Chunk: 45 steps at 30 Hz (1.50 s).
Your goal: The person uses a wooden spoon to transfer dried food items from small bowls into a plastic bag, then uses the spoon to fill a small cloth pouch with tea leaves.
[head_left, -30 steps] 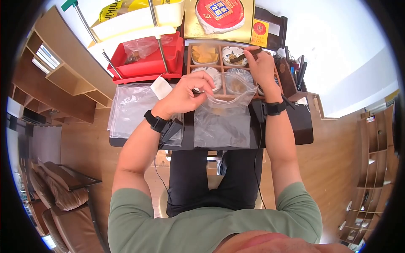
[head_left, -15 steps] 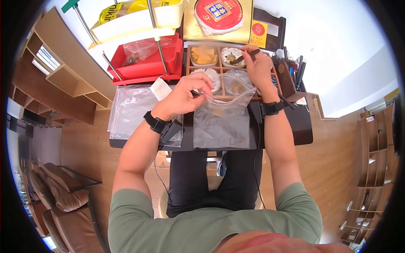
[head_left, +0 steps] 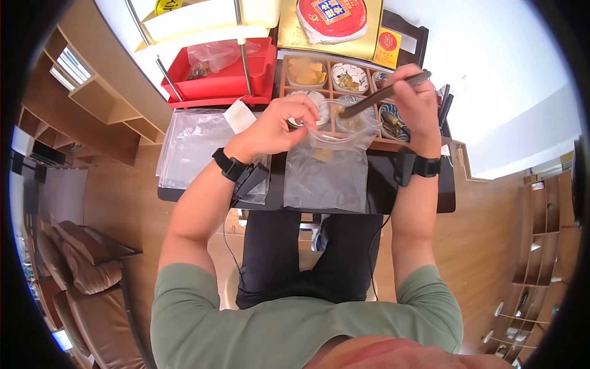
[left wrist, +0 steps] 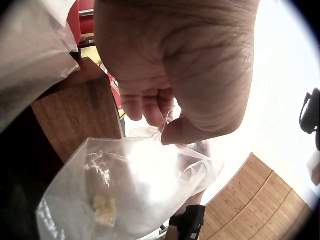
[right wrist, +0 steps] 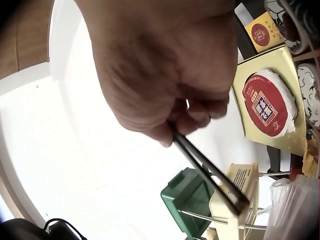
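Observation:
My left hand (head_left: 279, 126) pinches the rim of a clear plastic bag (head_left: 326, 184) between thumb and fingers, and the bag's mouth gapes. Through its wall a small yellowish piece (left wrist: 104, 209) shows in the left wrist view. Dark tongs (head_left: 387, 92) are gripped in my right hand (head_left: 419, 101); their tips overlap the bag's mouth in the head view. In the right wrist view the two prongs of the tongs (right wrist: 239, 205) come together at the tips. Behind the hands, bowls of yellow slices (head_left: 307, 72) and dried bits (head_left: 350, 80) sit in a divided wooden box (head_left: 326, 98).
More clear bags (head_left: 193, 147) lie left on the dark table (head_left: 384, 197). A red tray (head_left: 258, 77) under cream trays stands back left. A gold box (head_left: 286, 34) with a red round packet (head_left: 332, 18) is at the back. A bowl of dark pieces (head_left: 391, 123) stands right.
My right hand has lifted the tongs from the dried-bits bowl, drawn back to the right and turned them towards the bag's mouth. My left hand keeps its pinch on the bag.

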Each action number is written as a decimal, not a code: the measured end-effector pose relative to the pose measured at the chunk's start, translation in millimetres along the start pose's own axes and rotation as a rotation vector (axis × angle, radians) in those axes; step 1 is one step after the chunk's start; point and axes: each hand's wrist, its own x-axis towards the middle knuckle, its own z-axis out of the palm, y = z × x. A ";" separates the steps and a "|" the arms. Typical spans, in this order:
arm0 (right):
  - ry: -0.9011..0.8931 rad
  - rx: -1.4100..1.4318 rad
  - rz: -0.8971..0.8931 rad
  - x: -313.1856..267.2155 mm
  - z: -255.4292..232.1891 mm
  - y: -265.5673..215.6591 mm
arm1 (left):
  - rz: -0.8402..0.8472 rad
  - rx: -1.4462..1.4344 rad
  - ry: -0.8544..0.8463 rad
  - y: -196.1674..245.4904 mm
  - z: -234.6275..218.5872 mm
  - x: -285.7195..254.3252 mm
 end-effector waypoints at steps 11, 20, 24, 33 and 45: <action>0.297 0.111 0.134 13.7 -9.2 17.6 | -0.025 -0.006 -0.008 1.0 0.2 -0.4; 0.438 -0.779 0.002 13.7 16.3 48.3 | -0.042 0.000 -0.007 3.3 0.0 0.2; 0.366 -0.841 0.069 11.8 18.2 56.9 | -0.031 0.008 -0.004 3.0 0.3 0.6; 0.301 -0.910 0.058 10.6 24.2 57.5 | -0.041 -0.005 -0.018 2.8 -0.9 -0.3; 0.280 -0.923 0.092 11.0 16.8 70.8 | -0.044 -0.004 -0.013 4.3 -0.4 0.2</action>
